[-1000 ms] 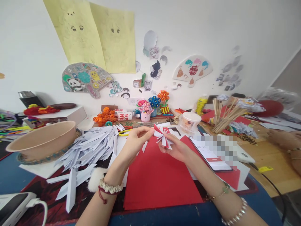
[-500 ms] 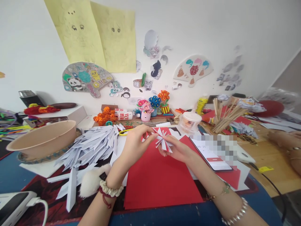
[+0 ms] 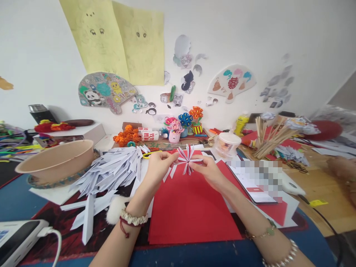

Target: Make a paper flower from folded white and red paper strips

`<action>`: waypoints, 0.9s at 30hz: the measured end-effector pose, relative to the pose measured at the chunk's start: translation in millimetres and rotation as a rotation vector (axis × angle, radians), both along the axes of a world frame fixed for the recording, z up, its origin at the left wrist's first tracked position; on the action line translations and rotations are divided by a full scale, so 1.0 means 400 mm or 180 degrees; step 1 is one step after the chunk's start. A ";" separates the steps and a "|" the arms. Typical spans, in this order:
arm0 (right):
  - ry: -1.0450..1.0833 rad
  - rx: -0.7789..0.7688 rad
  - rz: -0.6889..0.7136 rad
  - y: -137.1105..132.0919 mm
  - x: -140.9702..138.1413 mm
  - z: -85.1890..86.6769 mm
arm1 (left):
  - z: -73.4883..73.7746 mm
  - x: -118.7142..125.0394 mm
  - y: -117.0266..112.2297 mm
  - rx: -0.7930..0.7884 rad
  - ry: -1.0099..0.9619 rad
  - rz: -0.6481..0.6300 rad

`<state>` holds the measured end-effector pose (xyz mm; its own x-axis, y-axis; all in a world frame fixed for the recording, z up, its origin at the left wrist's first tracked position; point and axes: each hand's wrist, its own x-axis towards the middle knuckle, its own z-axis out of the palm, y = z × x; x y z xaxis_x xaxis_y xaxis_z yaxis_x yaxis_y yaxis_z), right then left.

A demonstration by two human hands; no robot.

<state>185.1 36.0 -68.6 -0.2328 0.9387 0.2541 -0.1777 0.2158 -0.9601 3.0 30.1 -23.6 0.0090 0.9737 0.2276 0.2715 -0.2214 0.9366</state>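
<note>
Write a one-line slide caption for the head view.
The left hand and right hand hold a red-and-white paper burst above red sheets, with white strips piled at left.

Blue tbl w/ dark red mat on it, carrying red sheets & wht. paper strips.

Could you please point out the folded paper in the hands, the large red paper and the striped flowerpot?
Folded paper (image 3: 188,161): head view, centre where folds meet.
Large red paper (image 3: 194,211): head view, bare middle.
Striped flowerpot (image 3: 197,129): head view, front side.
</note>
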 end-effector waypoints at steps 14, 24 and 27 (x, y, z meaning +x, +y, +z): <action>0.0344 -0.0430 0.0181 0.006 0.012 0.003 | 0.010 -0.028 0.004 -0.0283 -0.0118 -0.0385; 0.0439 -0.0527 0.0241 0.006 0.015 0.001 | 0.028 -0.038 -0.004 -0.0434 -0.0035 -0.0899; 0.0451 -0.0563 0.0316 0.002 0.015 0.002 | 0.024 -0.041 -0.001 -0.0435 -0.0020 -0.1001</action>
